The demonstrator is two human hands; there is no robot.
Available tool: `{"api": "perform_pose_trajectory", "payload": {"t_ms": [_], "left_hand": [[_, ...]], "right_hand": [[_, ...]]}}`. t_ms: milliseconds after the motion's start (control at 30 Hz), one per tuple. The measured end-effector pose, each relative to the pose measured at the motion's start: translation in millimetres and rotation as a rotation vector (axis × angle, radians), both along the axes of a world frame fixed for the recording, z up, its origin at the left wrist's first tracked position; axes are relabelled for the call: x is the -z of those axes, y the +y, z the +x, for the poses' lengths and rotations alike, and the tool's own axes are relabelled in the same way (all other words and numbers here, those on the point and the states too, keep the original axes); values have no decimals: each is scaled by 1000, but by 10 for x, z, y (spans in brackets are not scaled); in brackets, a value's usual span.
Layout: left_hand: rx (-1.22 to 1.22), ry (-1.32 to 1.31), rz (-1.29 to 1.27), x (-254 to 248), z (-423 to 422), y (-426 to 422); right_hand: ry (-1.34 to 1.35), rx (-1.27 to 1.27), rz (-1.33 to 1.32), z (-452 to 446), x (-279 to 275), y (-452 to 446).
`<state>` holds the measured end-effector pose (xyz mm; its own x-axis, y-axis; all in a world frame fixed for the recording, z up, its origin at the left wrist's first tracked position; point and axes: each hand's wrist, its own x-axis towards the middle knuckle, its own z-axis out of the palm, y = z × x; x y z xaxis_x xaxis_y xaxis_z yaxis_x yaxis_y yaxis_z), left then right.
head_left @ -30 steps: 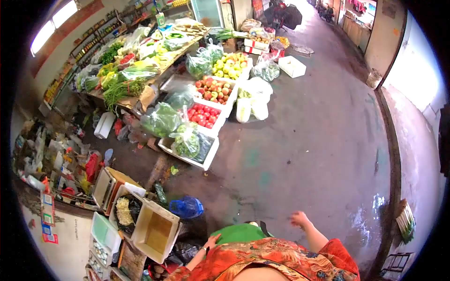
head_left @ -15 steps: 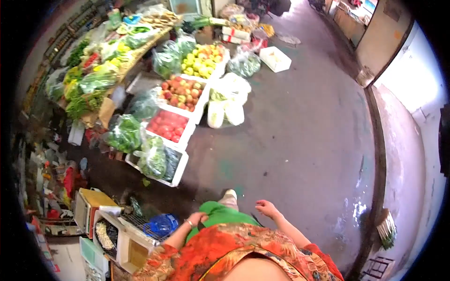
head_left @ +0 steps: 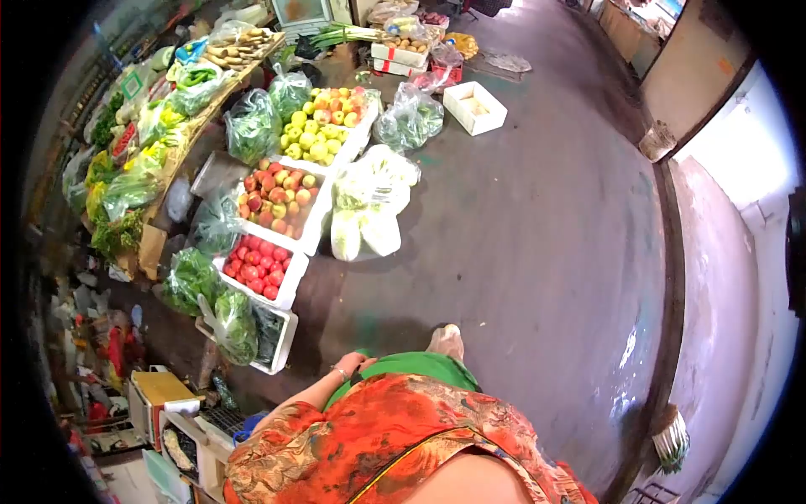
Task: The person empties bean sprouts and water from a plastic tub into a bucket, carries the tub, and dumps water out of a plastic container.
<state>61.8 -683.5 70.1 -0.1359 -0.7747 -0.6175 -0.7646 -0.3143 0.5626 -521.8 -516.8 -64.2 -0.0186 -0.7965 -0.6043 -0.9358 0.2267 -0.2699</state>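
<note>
My left hand [head_left: 354, 363], with a bracelet at the wrist, hangs beside my green trousers [head_left: 420, 367]. Its fingers are partly hidden against the cloth, so their grip cannot be made out. My right hand is out of view behind the patterned red top [head_left: 403, 428]. One light-coloured shoe [head_left: 447, 341] steps forward on the floor. Nearest ahead on the left is a white box of bagged greens [head_left: 234, 328]. Beyond it sit red tomatoes [head_left: 258, 265], reddish peaches [head_left: 278, 195] and yellow-green apples [head_left: 317, 134] in white boxes.
Bagged white cabbages [head_left: 366, 233] lie right of the boxes. A white foam box [head_left: 475, 109] stands farther up the dark floor [head_left: 520, 252]. Vegetables cover a sloping stand [head_left: 220, 97] at left. Scallions [head_left: 672, 441] lean near the right wall, and a yellow-topped cabinet [head_left: 165, 388] is lower left.
The view has moved forward and turned slightly, so the produce sits farther left and lower. My right hand has left the view. My left hand is still beside the trousers.
</note>
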Motion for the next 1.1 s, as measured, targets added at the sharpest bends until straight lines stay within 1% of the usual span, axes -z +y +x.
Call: {"api": "perform_pose_trajectory", "payload": {"t_ms": [33, 67, 100, 133, 167, 200, 300, 333, 367, 433, 500, 567, 600, 633, 667, 700, 733, 767, 800, 833, 867, 900, 933, 967, 1000, 1033, 1067, 1100], "left_hand": [[62, -18, 6, 232, -42, -126], [39, -101, -13, -27, -240, -362], [22, -103, -5, -241, -353, -586], [-98, -62, 49, -421, -452, -787], [-221, -20, 104, -574, -518, -957], [-289, -1, 76, -703, -541, -1097], [-459, 88, 143, -779, -538, -1475], [-471, 76, 146, -699, -503, -1580], [-481, 67, 153, -610, -474, -1713], [-493, 45, 190, -619, -445, -2059], [-614, 157, 172, -470, -378, -2484], [-714, 184, 174, -87, -280, -2835], [-734, 175, 150, -326, -307, -3105], [-692, 142, 203, -437, -259, -3365], [-680, 129, 226, -400, -200, -3591], [-669, 113, 253, -368, -158, -3793], [-688, 135, 251, -542, -162, -4044], [-648, 75, 293, -532, -117, -4253], [-612, 65, 297, -436, -88, -4408], [-575, 57, 296, -397, -90, -4614], [-548, 18, 290, -378, -117, -4816], [-524, -18, 282, -418, -172, -5051], [-516, -13, 312, -456, -225, -5294], [-520, -11, 319, -416, -273, -5514], [-551, 42, 261, -354, -321, -5703], [-583, 94, 203, -274, -381, -5843], [-599, 54, 261, -47, -391, -5981], [-608, 53, 260, 22, -489, -6175]], "right_hand": [[-133, 222, 137, -92, -98, -410], [-293, 548, 262, -102, -328, -895], [-425, 861, 329, -95, -555, -1391], [-509, 1012, 333, -79, -695, -1905], [-551, 1025, 292, -34, -853, -2438], [-568, 800, 141, -29, -919, -2952], [-743, 881, 48, 175, -1454, -4355], [-799, 928, 32, 218, -1535, -4756], [-801, 914, 33, 285, -1596, -5108], [-883, 896, -38, 377, -1630, -5629], [-861, 853, 5, 417, -1317, -5969], [-805, 826, 106, 394, -1146, -6163], [-783, 839, 158, 482, -1108, -6156], [-748, 806, 233, 522, -1036, -6148], [-716, 767, 303, 546, -993, -6178], [-710, 773, 306, 589, -998, -6230], [-714, 721, 330, 652, -1051, -6238], [-723, 669, 353, 709, -1103, -6287], [-722, 684, 363, 758, -1255, -6345], [-731, 665, 365, 737, -1220, -6448], [-713, 571, 345, 628, -1058, -6508], [-659, 392, 291, 396, -674, -6517], [-613, 267, 242, 182, -379, -6539], [-577, 211, 223, 4, -218, -6637], [-577, 264, 234, -61, -270, -6812], [-571, 261, 248, -211, -229, -6960], [-674, 403, 279, -359, -174, -7202], [-780, 544, 307, -333, -321, -7556]]}}
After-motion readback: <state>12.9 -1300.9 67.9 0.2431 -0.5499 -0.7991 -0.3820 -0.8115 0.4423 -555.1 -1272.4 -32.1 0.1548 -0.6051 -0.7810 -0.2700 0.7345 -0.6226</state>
